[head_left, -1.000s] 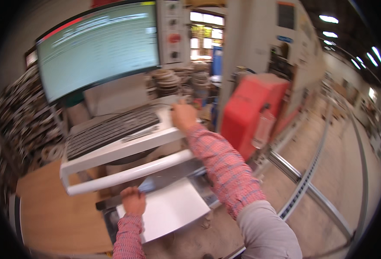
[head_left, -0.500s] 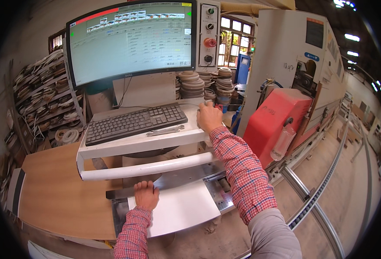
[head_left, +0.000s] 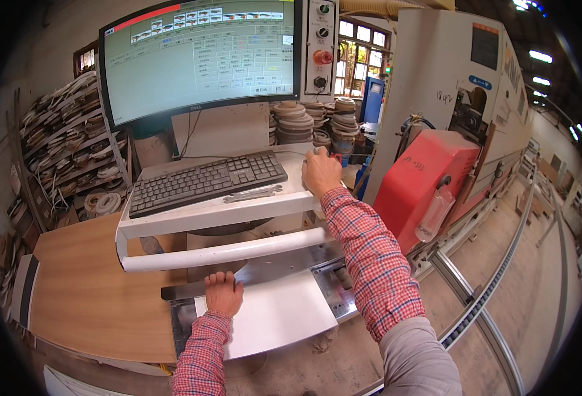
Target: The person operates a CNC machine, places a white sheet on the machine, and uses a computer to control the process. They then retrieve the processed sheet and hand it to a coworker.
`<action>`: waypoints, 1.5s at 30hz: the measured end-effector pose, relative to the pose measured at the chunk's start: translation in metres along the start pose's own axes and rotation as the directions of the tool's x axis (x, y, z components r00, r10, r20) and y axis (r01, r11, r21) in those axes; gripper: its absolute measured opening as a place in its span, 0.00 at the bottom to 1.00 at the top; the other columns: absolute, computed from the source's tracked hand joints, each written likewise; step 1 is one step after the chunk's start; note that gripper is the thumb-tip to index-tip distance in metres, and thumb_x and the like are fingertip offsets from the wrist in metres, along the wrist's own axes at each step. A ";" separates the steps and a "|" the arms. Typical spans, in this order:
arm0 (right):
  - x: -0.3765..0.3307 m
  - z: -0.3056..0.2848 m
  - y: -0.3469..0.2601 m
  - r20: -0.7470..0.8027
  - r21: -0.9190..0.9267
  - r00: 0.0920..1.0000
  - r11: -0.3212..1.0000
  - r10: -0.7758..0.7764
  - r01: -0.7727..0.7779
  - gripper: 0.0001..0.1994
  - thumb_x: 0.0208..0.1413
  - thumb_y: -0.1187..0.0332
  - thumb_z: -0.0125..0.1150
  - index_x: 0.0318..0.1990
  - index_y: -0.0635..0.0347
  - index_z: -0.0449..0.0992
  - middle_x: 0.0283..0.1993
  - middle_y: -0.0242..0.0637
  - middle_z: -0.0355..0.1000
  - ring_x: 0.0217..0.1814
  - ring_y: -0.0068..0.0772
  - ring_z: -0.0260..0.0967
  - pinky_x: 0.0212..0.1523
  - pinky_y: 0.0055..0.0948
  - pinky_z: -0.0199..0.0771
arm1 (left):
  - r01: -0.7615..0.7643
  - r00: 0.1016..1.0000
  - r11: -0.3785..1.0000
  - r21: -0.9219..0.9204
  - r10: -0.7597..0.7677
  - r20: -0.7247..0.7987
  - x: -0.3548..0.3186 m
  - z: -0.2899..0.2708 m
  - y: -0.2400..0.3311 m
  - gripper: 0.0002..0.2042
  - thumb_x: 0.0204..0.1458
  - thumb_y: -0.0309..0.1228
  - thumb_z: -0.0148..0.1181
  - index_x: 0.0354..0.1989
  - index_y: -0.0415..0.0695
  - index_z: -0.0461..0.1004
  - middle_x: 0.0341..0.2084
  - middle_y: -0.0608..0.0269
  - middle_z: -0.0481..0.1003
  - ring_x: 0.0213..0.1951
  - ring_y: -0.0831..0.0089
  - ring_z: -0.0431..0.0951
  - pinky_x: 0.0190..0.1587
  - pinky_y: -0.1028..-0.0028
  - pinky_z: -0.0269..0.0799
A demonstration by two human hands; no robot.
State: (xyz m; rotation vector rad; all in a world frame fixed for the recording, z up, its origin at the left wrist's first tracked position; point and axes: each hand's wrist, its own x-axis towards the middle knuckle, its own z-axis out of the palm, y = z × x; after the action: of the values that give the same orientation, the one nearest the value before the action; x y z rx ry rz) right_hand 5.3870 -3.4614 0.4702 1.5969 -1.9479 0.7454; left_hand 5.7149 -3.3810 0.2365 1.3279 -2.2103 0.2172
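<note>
My left hand (head_left: 224, 294) rests on a white panel (head_left: 281, 317), fingers stretched toward the metal fence (head_left: 264, 274) along its far edge and thumb apart. The panel lies on a dark metal bed, at the right of a large wood-grain board (head_left: 99, 290). At the right end of a white shelf, my right hand (head_left: 322, 173) curls over what looks like a computer mouse, almost wholly hidden under the palm. A cable leads toward it. Left of this hand are a black keyboard (head_left: 208, 181) and open-end wrenches (head_left: 253, 193). Above them stands a lit monitor (head_left: 198, 66).
A white rail (head_left: 225, 254) runs below the shelf's front. Beside the monitor is a control panel (head_left: 321, 46) with knobs and a red button. A red machine cover (head_left: 420, 188) stands close right of my forearm. Coiled edging rolls (head_left: 292, 123) are stacked behind.
The view has shifted slightly, and the monitor sits a little higher in it. Both hands stay in the same places.
</note>
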 end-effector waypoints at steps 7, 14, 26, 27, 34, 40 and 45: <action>-0.002 -0.004 0.006 -0.042 0.088 0.995 0.992 -0.088 0.091 0.11 0.56 0.63 0.61 0.45 0.55 0.79 0.49 0.50 0.71 0.39 0.54 0.78 0.40 0.47 0.79 | 0.001 1.000 1.000 -0.012 -0.001 0.020 0.002 0.000 0.004 0.13 0.52 0.40 0.60 0.35 0.43 0.71 0.34 0.54 0.68 0.43 0.55 0.68 0.53 0.54 0.60; -0.001 0.002 0.005 -0.047 0.062 0.997 0.996 -0.056 0.058 0.13 0.54 0.61 0.63 0.45 0.53 0.80 0.47 0.46 0.73 0.37 0.54 0.78 0.39 0.47 0.78 | 0.006 1.000 1.000 -0.010 -0.005 0.005 0.000 0.002 0.000 0.13 0.52 0.41 0.60 0.35 0.44 0.71 0.34 0.54 0.68 0.43 0.55 0.68 0.54 0.54 0.60; -0.002 -0.002 0.005 -0.023 0.096 0.998 0.993 -0.059 0.061 0.11 0.54 0.66 0.59 0.44 0.56 0.80 0.48 0.51 0.71 0.39 0.55 0.78 0.40 0.49 0.78 | 0.007 1.000 1.000 -0.009 -0.007 0.014 0.001 0.001 0.002 0.13 0.51 0.41 0.61 0.35 0.44 0.71 0.34 0.55 0.68 0.44 0.56 0.68 0.54 0.55 0.60; -0.002 -0.002 0.006 -0.023 0.094 0.998 0.993 -0.065 0.067 0.11 0.54 0.66 0.59 0.44 0.56 0.80 0.48 0.51 0.71 0.39 0.55 0.78 0.40 0.49 0.78 | 0.010 1.000 1.000 -0.010 -0.010 0.019 0.001 0.000 0.002 0.13 0.51 0.41 0.61 0.36 0.44 0.71 0.34 0.55 0.68 0.43 0.56 0.68 0.54 0.55 0.60; -0.001 0.002 0.004 -0.022 0.068 0.997 0.995 -0.073 0.074 0.12 0.55 0.61 0.62 0.43 0.53 0.82 0.47 0.47 0.73 0.39 0.53 0.78 0.40 0.46 0.78 | 0.017 1.000 1.000 -0.004 -0.017 0.024 0.000 0.000 0.000 0.13 0.51 0.41 0.61 0.36 0.44 0.71 0.34 0.55 0.68 0.44 0.57 0.68 0.54 0.56 0.60; -0.001 0.004 0.009 -0.046 0.085 0.996 0.993 -0.077 0.081 0.11 0.55 0.61 0.62 0.40 0.54 0.82 0.46 0.48 0.73 0.38 0.54 0.78 0.40 0.47 0.78 | 0.010 1.000 1.000 -0.009 -0.010 0.019 0.002 0.000 0.003 0.13 0.51 0.41 0.60 0.35 0.44 0.71 0.34 0.54 0.69 0.43 0.55 0.69 0.53 0.54 0.61; 0.002 0.007 0.014 -0.010 0.036 0.999 0.999 -0.039 0.039 0.09 0.53 0.64 0.59 0.35 0.55 0.83 0.44 0.50 0.74 0.38 0.55 0.78 0.39 0.51 0.78 | 0.011 1.000 0.999 -0.034 -0.011 0.002 0.005 0.008 0.004 0.12 0.52 0.39 0.59 0.34 0.43 0.71 0.34 0.51 0.70 0.43 0.51 0.70 0.52 0.52 0.63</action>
State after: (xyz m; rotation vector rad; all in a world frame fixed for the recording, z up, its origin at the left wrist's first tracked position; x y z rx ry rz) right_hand 5.3728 -3.4651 0.4653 1.6453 -1.9016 0.7745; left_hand 5.7062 -3.3861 0.2328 1.3217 -2.1985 0.1736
